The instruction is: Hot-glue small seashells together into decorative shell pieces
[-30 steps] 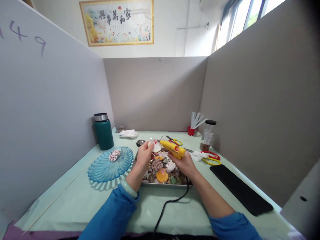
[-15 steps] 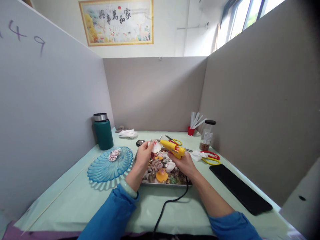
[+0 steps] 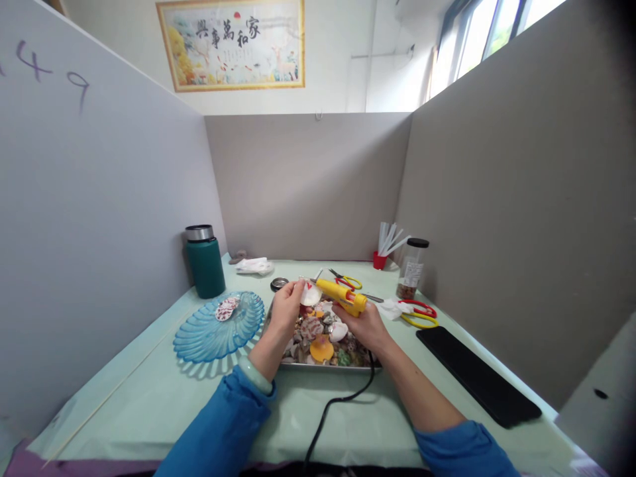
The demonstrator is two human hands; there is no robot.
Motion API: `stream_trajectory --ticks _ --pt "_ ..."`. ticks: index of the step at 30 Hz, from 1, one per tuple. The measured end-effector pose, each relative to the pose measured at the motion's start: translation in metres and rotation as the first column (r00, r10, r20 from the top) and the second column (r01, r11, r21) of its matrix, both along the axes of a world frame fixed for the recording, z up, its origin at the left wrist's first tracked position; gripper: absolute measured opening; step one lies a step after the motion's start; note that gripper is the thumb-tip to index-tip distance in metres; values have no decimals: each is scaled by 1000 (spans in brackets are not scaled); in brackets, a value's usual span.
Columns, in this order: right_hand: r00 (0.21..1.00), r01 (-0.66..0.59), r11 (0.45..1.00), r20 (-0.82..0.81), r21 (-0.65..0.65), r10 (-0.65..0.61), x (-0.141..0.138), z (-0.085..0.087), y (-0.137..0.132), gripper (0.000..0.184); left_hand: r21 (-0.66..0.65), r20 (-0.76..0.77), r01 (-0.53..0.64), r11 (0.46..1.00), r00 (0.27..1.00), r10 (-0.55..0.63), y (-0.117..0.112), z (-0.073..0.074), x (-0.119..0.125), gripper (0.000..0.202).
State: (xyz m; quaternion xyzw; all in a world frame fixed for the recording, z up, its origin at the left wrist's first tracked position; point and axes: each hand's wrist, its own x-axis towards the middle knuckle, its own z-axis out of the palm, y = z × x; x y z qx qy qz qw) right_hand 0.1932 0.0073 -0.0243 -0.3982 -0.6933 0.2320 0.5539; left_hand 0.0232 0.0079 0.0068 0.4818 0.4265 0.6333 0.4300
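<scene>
My left hand (image 3: 285,310) pinches a white shell with red marks (image 3: 311,294) above a metal tray (image 3: 328,366) filled with several coloured shells. My right hand (image 3: 366,326) grips a yellow glue gun (image 3: 342,296) whose nozzle points left and touches the shell. The gun's black cord (image 3: 338,404) runs down toward me over the table edge. Left of the tray lies a blue glass shell-shaped plate (image 3: 209,334) with one patterned shell (image 3: 227,309) on it.
A green flask (image 3: 205,261) stands at the back left. Two pairs of red-and-yellow scissors (image 3: 420,313) lie right of the tray, beside a jar (image 3: 412,268), a red cup of white sticks (image 3: 383,253) and a black slab (image 3: 477,376). Grey partitions enclose three sides.
My left hand has turned the shell slightly and the glue gun has shifted a little left and up toward it. Everything else is still.
</scene>
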Motion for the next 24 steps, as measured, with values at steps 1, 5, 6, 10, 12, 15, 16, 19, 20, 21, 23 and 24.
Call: stream_trajectory --ticks 1,5,6,10,12,15,16,19,20,21,23,24 --pt "1000 1 1000 1 1 -1 0 -1 0 27 2 -3 -2 1000 1000 2 0 0 0 35" --pt "1000 -6 1000 10 0 6 0 -3 1 27 16 -25 -11 1000 1000 11 0 -1 -1 33" --pt "1000 -11 1000 9 1 11 0 -3 1 27 17 -35 -12 1000 999 12 0 -1 -1 32" --pt "1000 -16 1000 7 5 16 0 -3 1 27 12 -57 -19 1000 998 19 -1 0 0 31" --pt "1000 -16 1000 11 5 16 -1 -3 1 28 14 -53 -20 1000 998 21 -2 1 1 32" --pt "1000 -10 1000 14 7 10 -1 -3 2 29 16 -58 -20 1000 998 21 -3 1 1 31" --pt "1000 -8 1000 17 7 8 -1 -3 2 29 13 -60 -26 1000 998 27 -3 1 1 30" --pt "999 -15 1000 30 7 15 -1 -4 2 28 14 -71 -55 998 996 56 -2 1 -1 28" --pt "999 -18 1000 34 11 18 -1 -4 2 28 19 -73 -63 998 995 64 -2 2 -1 27" --pt "999 -18 1000 37 14 18 0 -4 1 28 25 -72 -68 997 995 70 -2 2 -1 27" --pt "999 -12 1000 40 19 11 0 -5 1 28 32 -60 -76 997 995 78 -2 3 -2 26" --pt "999 -6 1000 39 19 5 0 -4 1 28 32 -50 -80 996 995 82 -2 3 -2 25"
